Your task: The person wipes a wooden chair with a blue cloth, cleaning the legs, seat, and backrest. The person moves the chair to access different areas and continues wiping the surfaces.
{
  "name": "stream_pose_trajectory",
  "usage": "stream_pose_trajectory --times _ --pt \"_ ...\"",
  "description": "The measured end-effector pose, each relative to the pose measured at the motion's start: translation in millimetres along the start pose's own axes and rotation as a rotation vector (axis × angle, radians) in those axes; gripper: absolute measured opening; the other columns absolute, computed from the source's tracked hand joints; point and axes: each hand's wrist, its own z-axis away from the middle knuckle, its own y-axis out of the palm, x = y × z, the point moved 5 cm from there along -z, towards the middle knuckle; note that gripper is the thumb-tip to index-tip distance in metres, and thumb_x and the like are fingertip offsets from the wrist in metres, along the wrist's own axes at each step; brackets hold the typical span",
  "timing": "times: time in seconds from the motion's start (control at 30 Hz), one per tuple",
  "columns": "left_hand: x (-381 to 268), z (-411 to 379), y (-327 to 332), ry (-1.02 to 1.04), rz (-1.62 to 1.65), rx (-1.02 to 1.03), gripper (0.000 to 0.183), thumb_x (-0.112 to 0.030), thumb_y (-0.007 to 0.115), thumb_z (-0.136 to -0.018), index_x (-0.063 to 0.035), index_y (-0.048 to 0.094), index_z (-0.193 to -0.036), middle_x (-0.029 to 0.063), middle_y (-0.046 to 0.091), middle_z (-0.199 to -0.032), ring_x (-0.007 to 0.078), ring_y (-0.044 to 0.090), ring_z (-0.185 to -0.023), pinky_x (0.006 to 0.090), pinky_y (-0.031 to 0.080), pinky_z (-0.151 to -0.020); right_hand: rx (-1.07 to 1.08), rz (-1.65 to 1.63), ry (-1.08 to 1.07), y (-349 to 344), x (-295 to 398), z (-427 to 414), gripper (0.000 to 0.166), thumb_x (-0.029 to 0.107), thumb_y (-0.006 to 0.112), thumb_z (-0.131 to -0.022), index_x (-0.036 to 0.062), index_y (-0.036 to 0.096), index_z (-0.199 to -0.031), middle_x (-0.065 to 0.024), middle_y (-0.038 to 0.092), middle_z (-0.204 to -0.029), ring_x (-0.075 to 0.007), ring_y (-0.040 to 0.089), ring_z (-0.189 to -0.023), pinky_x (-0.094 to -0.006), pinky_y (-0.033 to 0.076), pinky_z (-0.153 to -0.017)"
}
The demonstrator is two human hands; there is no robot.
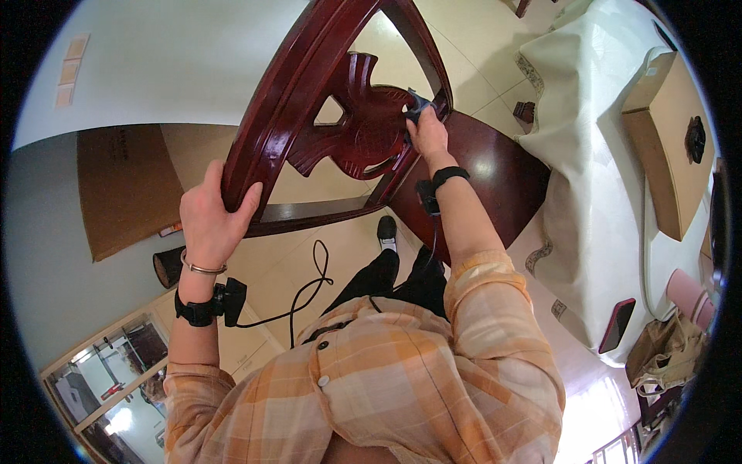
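A dark red polished wooden chair stands before me, its carved backrest (371,130) facing me and its seat (493,168) beyond, to the right. With thumb and fingers my left hand (214,211) grips the top rail (272,133) at its left end. My right hand (428,132) holds a dark blue cloth (418,107) against the carved splat, near its lower end by the seat. Part of the cloth is hidden under the fingers. Both wrists wear black straps with small devices, and a black cable hangs from the left one.
At the right, a table with a white tablecloth (579,145) bears a cardboard box (666,145), a phone (617,326), a pink cylindrical object (690,298) and a beige bag (666,351). A brown cardboard sheet (127,191) leans at the left wall. A glass-fronted cabinet (116,383) stands lower left.
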Motion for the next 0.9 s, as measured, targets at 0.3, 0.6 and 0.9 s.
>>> stream_pose_trajectory --times 0.3,0.6,0.9 --pt "2 0 -1 0.023 0.021 -0.019 0.034 -0.030 0.073 -0.081 -0.0034 0.057 -0.095 0.0170 0.065 -0.074 0.0371 0.063 -0.065 0.0416 0.049 -0.057 0.059 -0.102 0.484 40 -11 23 0.052 0.037 0.057 -0.094 0.0013 0.042 -0.128 -0.0206 0.038 -0.139 -0.0417 0.057 -0.110 -0.0474 0.050 -0.091" --pt "-8 -5 -2 0.070 0.023 -0.053 0.032 -0.029 0.072 -0.082 -0.0034 0.058 -0.095 0.0164 0.066 -0.076 0.0365 0.064 -0.066 0.0413 0.050 -0.058 0.176 0.194 0.131 137 -25 101 0.049 0.028 0.051 -0.097 -0.0011 0.047 -0.136 -0.0251 0.055 -0.121 -0.0475 0.059 -0.100 -0.0475 0.051 -0.087" --pt "2 2 -2 0.063 0.005 -0.039 0.032 -0.029 0.072 -0.082 -0.0028 0.057 -0.091 0.0168 0.066 -0.075 0.0367 0.063 -0.065 0.0408 0.049 -0.057 -0.203 -0.244 0.343 13 -44 56 0.055 0.037 0.063 -0.088 -0.0012 0.044 -0.123 -0.0280 0.065 -0.100 -0.0460 0.063 -0.092 -0.0497 0.051 -0.081"
